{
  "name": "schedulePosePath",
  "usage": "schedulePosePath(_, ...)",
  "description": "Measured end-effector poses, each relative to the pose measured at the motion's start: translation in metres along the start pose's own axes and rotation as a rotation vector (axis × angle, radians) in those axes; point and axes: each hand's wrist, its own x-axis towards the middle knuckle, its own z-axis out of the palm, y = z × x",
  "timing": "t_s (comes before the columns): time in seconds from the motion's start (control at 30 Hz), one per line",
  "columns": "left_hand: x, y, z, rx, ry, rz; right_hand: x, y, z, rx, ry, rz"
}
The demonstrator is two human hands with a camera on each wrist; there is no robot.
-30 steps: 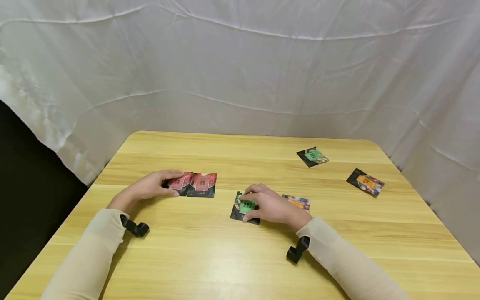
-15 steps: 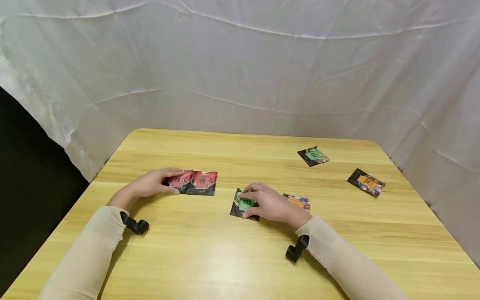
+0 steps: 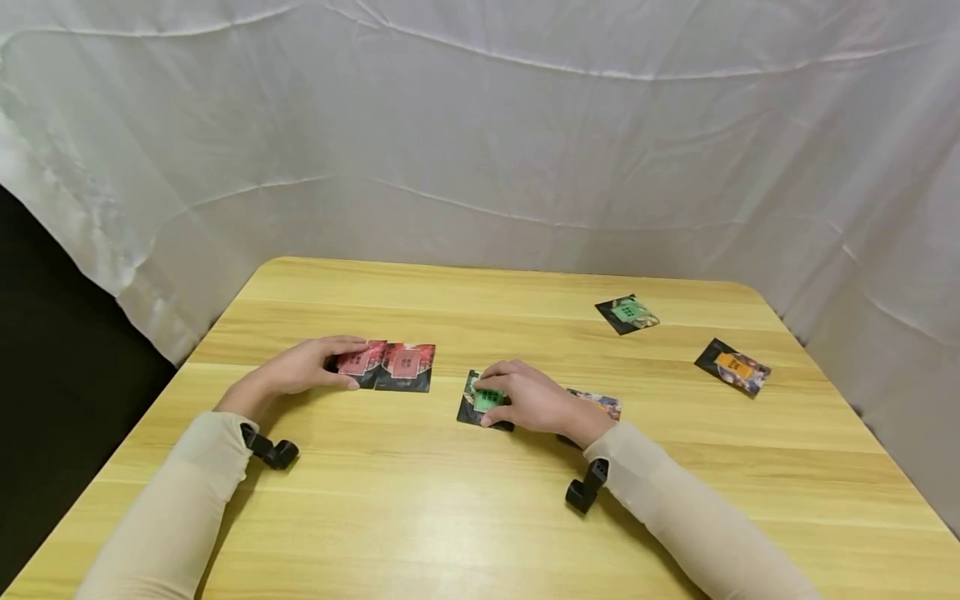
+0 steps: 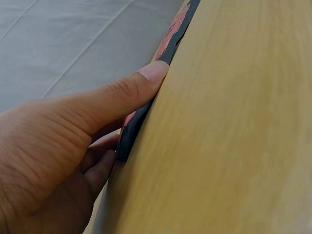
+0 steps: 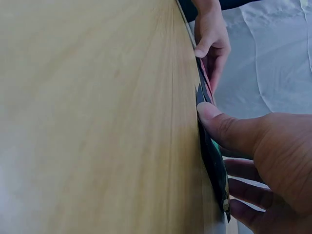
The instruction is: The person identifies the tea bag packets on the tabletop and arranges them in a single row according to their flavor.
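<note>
On the left of the table, my left hand (image 3: 300, 367) holds a flat black-and-red packet (image 3: 362, 363) by its edges, fingers over the far side and thumb (image 4: 155, 73) along the near side. A second red packet (image 3: 405, 369) lies flat right beside it. At the middle, my right hand (image 3: 536, 400) grips a black packet with a green label (image 3: 471, 407). Its thumb (image 5: 210, 112) sits on the near edge, while the fingers bend over the top. Partly hidden behind my right hand and wrist is a packet with an orange label (image 3: 606, 406).
Another green-labelled packet (image 3: 627, 313) lies turned at the back right of the wooden table (image 3: 420, 517). Farther right is a second orange-labelled packet (image 3: 733, 367). A pale cloth curtain (image 3: 480, 150) hangs behind the table's far edge.
My right hand has slid the green-labelled packet slightly away from me and to the left, nearer the red pair. My left hand and the red packets have stayed in place.
</note>
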Motion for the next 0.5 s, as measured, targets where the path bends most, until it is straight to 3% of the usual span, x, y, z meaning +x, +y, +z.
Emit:
schedulePosePath(0.27,0.000,0.001,0.000,-0.010,0.000,-0.003,0.012,0.004,0.000,0.008,0.024,0.008)
schedulePosePath(0.5,-0.001,0.000,0.000,-0.011,0.001,-0.005,0.022,0.005,-0.001,0.053,-0.013,0.047)
